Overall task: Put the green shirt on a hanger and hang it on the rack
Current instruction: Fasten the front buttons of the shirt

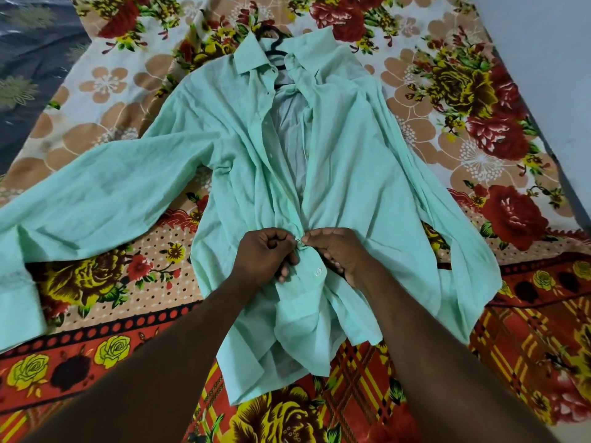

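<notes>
A floral bedsheet (447, 100) covers the bed beside a pale wall (543, 43).

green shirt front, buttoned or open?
Mostly open. The green shirt gapes from collar to mid-front, showing the black hanger inside. Left hand and right hand pinch its edges together at a button.

Soft, even room light, fairly bright, falls from above; faint shadows sit under the folds of the green shirt (351, 161). The wide lens bows the bed (105, 84) edges, and the near forearms (153, 362) look soft.
</notes>
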